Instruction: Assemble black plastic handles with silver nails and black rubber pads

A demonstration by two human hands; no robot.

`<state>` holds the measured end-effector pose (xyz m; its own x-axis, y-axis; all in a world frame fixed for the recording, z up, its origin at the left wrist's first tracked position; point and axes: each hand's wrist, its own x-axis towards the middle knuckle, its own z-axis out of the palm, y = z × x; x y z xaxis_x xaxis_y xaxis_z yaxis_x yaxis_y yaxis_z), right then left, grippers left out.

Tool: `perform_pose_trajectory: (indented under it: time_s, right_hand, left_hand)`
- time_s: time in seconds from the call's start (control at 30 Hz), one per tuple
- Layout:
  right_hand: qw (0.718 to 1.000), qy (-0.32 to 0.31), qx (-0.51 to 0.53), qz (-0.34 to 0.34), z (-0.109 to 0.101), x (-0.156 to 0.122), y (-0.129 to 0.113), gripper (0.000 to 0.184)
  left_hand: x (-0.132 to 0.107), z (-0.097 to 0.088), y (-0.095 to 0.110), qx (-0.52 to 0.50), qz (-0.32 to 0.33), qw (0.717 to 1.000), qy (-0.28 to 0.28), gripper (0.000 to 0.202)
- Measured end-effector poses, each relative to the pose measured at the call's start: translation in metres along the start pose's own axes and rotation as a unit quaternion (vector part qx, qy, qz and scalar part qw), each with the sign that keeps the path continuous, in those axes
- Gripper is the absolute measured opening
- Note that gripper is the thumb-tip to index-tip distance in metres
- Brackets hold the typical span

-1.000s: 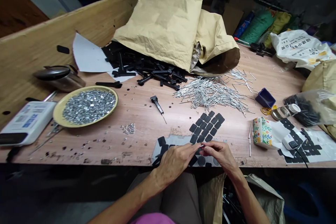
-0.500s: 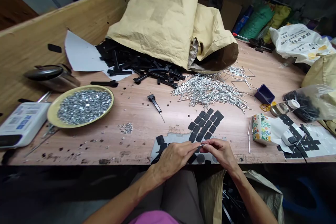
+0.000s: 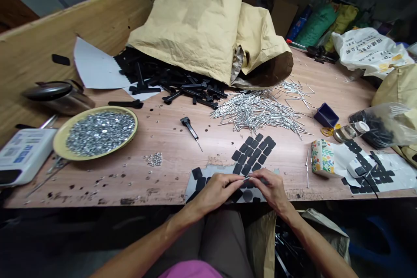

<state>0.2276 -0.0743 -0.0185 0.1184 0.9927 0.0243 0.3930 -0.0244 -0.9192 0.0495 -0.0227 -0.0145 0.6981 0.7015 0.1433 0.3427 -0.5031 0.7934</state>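
Over the front edge of the table, my left hand [image 3: 219,189] and my right hand [image 3: 269,186] meet fingertip to fingertip. Both pinch a thin silvery metal pin [image 3: 246,178], mostly hidden by the fingers. Beneath them lies a grey sheet [image 3: 213,170] bearing black rounded pads. More black pads [image 3: 249,152] sit in slanted rows just beyond my hands. A black T-shaped part with a thin metal pin sticking out [image 3: 190,129] rests farther off to the left. Behind the pads spreads a heap of metal pins [image 3: 260,110].
At left stand a yellow plate [image 3: 135,134] of small metal washers, a white box [image 3: 28,150] and a metal pot [image 3: 70,100]. Large paper bags [image 3: 192,21] and black plastic parts [image 3: 182,89] occupy the back. A floral box [image 3: 322,156] and a blue cup [image 3: 326,115] are at right.
Both hands stay together with the pin between their fingertips; the left thumb and fingers have shifted slightly around it. The whole view has moved a little.
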Motion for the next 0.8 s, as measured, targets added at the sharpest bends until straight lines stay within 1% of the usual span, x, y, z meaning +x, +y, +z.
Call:
perform_pose_trajectory:
  time_s: [0.03,0.07,0.17,0.27,0.4,0.53,0.67,0.8]
  right_hand:
    - [1.000,-0.005,-0.007,-0.008,-0.0009,0.0003,-0.0004,0.017]
    - [1.000,-0.012,-0.004,-0.001,-0.0015,0.0006,-0.0008,0.017]
    - [0.999,-0.020,0.016,0.045,-0.0005,0.0014,-0.0018,0.019]
    - [0.999,-0.002,-0.003,0.031,0.0029,0.0017,-0.0024,0.019]
    - [0.999,-0.003,0.020,0.042,0.0042,0.0017,-0.0017,0.023]
    - [0.999,-0.005,-0.038,-0.021,-0.0007,0.0034,-0.0036,0.021]
    - [0.996,-0.035,-0.073,-0.047,-0.0048,0.0065,-0.0078,0.024]
    - [0.991,-0.048,-0.098,-0.076,-0.0030,0.0074,-0.0079,0.027]
  left_hand:
    - [0.0003,-0.0007,0.0001,0.003,0.003,1.000,-0.002,0.028]
    - [0.0002,-0.0007,-0.0003,0.023,0.011,1.000,0.001,0.028]
    - [-0.0011,0.0027,-0.0027,0.104,0.039,0.994,0.024,0.032]
    - [-0.0011,0.0058,-0.0044,0.097,0.052,0.993,0.037,0.033]
    - [0.0012,0.0043,-0.0027,0.111,0.044,0.992,0.031,0.033]
    - [0.0023,0.0022,-0.0020,0.052,0.025,0.998,0.015,0.031]
    - [-0.0008,0.0048,-0.0068,0.098,0.058,0.993,0.025,0.032]
    - [-0.0039,0.0077,-0.0098,0.126,0.091,0.987,0.038,0.032]
